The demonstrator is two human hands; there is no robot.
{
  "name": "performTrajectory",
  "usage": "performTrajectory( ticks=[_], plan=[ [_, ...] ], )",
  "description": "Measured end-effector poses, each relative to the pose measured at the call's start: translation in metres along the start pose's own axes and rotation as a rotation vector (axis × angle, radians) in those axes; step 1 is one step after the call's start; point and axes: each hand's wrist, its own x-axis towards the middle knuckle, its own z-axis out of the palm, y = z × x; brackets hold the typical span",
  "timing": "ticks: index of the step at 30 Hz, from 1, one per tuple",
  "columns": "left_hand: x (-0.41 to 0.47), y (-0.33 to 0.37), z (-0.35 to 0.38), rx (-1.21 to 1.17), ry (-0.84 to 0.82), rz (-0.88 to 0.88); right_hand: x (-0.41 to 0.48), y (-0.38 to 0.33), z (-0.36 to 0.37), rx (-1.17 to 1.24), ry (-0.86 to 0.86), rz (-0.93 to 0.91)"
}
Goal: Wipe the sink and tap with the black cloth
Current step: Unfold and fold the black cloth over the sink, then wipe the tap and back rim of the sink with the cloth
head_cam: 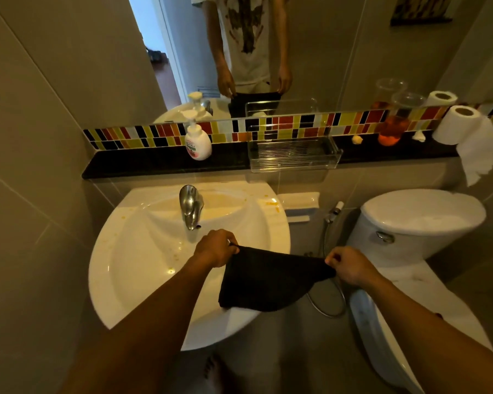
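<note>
A black cloth (268, 280) hangs stretched between both hands over the right front edge of the white sink (131, 265). My left hand (215, 247) pinches its left top corner above the basin. My right hand (346, 268) pinches the right top corner, just past the sink's right rim. The steel tap (191, 206) stands at the back of the basin, a little beyond my left hand. Yellow-orange spots mark the basin and the rim near the tap.
A black ledge (154, 163) behind the sink carries a soap pump bottle (197, 142), a clear plastic tray (292, 153), an orange bottle (392, 129) and a toilet roll (461, 125). A toilet (419, 223) with a spray hose (329, 282) stands to the right. Walls close in on the left.
</note>
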Motion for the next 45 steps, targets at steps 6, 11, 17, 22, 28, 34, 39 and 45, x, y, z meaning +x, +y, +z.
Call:
performTrajectory(
  ticks=[6,11,17,22,28,34,39,45],
  plan=[
    [0.014,-0.001,0.022,-0.006,0.008,-0.009,0.016,-0.003,0.021,0.117,0.183,0.038],
    [0.014,0.001,0.04,0.006,-0.01,-0.023,0.02,-0.015,0.058,0.185,0.164,0.026],
    [0.018,-0.004,0.047,0.034,0.106,0.051,0.008,-0.053,0.121,0.11,0.209,-0.025],
    [0.035,-0.013,0.024,0.126,0.356,0.148,0.002,-0.064,0.16,0.023,0.146,0.011],
    [0.068,-0.036,-0.013,0.269,0.494,0.093,0.021,-0.076,0.184,-0.052,0.194,0.073],
    [0.099,-0.059,-0.035,0.355,0.482,-0.004,0.053,-0.082,0.178,-0.119,0.28,0.074],
    [0.126,-0.059,-0.049,0.273,0.457,-0.127,0.094,-0.081,0.162,-0.232,0.323,0.009],
    [0.13,-0.056,-0.048,0.207,0.501,-0.211,0.139,-0.085,0.145,-0.362,0.292,-0.075]
  ],
)
